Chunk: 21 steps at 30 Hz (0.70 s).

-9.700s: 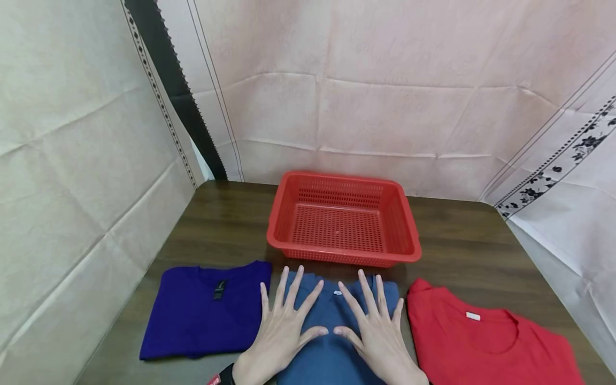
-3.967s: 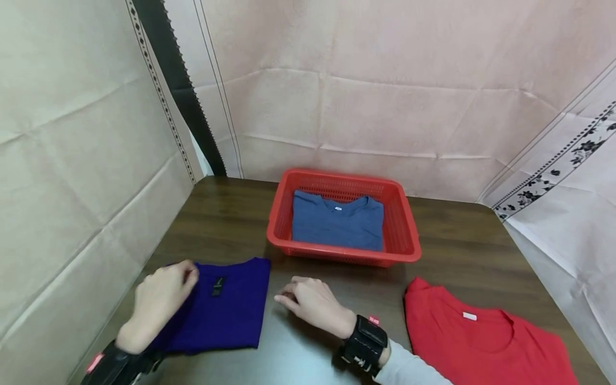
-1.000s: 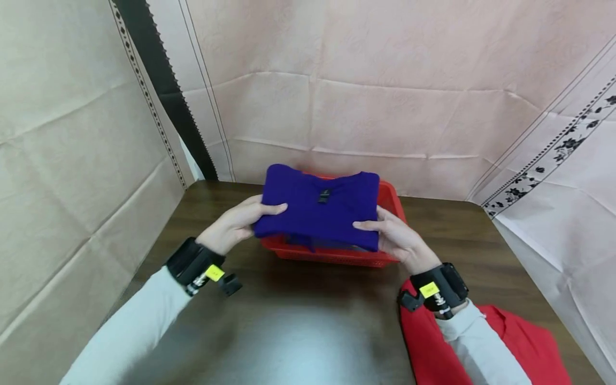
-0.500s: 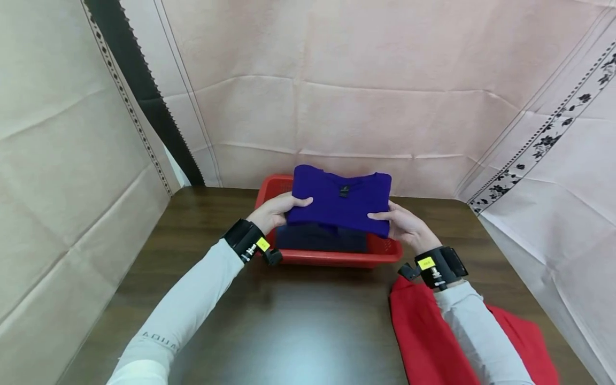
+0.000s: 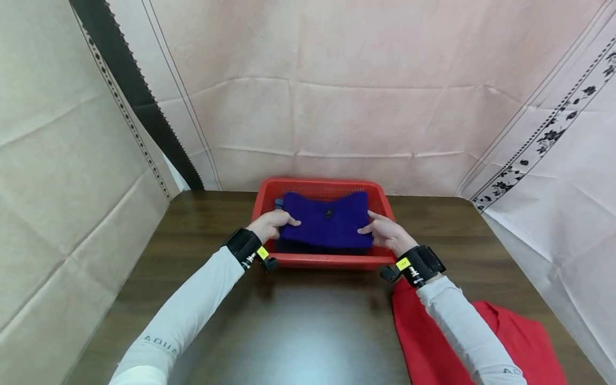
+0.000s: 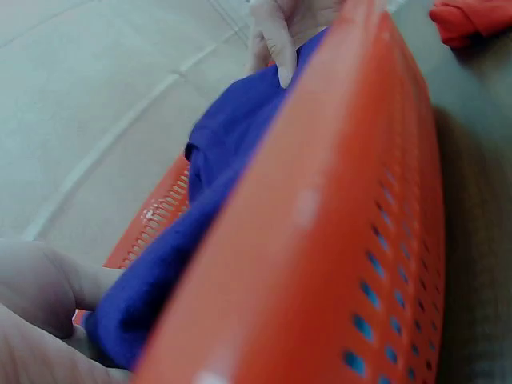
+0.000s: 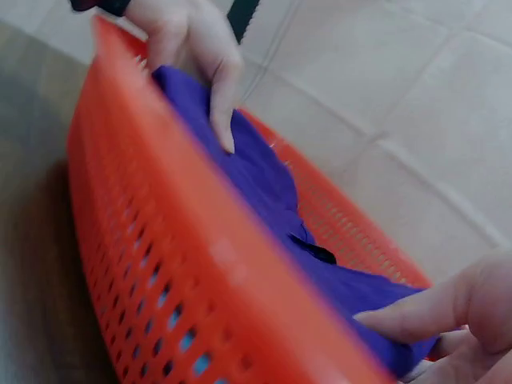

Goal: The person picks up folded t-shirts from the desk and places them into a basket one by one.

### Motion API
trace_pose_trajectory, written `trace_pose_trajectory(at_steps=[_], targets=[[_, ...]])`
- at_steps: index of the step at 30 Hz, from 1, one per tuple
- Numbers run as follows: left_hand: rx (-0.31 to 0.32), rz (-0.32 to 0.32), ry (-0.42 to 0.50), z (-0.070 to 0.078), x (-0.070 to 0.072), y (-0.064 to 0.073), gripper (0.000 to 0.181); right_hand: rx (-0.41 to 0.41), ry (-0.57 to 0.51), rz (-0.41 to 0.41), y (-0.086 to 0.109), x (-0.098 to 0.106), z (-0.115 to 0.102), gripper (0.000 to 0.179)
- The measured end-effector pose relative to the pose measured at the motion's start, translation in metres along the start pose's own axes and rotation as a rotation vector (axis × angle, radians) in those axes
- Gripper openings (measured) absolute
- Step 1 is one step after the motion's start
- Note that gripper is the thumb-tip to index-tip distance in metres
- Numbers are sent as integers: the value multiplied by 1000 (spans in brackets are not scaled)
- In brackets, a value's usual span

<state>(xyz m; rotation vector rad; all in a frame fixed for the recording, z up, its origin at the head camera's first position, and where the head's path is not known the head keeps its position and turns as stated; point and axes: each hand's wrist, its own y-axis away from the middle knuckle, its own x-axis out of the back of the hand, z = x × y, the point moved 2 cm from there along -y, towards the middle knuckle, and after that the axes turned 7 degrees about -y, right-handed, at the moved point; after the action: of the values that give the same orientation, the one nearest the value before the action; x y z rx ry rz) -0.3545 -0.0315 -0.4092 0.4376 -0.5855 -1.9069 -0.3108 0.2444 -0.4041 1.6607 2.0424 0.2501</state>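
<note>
A folded purple-blue T-shirt point(image 5: 327, 222) is down inside the red plastic basket point(image 5: 332, 261), its collar toward the back wall. My left hand point(image 5: 273, 223) pinches its left edge, thumb on top. At its right edge, my right hand point(image 5: 387, 233) grips it the same way; in the right wrist view the thumb presses the cloth from above with fingers underneath. Beneath it lies a folded blue T-shirt point(image 5: 278, 203), mostly covered, with a corner showing at the left. In the left wrist view the basket wall point(image 6: 320, 200) hides part of the purple-blue shirt.
A folded red T-shirt point(image 5: 517, 342) lies on the brown table point(image 5: 289, 331) at the front right, partly under my right forearm. Hanging cloth point(image 5: 346, 117) forms walls behind the basket and along both sides.
The blue T-shirt went into the basket earlier. Both hands then picked up the purple-blue T-shirt from the left, carried it over the basket and have lowered it inside.
</note>
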Motion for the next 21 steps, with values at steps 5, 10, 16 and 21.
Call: trace_pose_trajectory(at_steps=[5,10,16,21], targets=[[-67,31,-89,-2,3,10,57,52,201,22,1,-1,2,89],[-276,137,-473,-3,6,27,86,290,655,63,9,-5,-2,76],[-530,73,-1430,-8,-10,35,64,450,1286,-154,12,-17,5,54],[-317,-138,-1587,-18,-13,29,61,231,1366,-279,7,-20,17,49]])
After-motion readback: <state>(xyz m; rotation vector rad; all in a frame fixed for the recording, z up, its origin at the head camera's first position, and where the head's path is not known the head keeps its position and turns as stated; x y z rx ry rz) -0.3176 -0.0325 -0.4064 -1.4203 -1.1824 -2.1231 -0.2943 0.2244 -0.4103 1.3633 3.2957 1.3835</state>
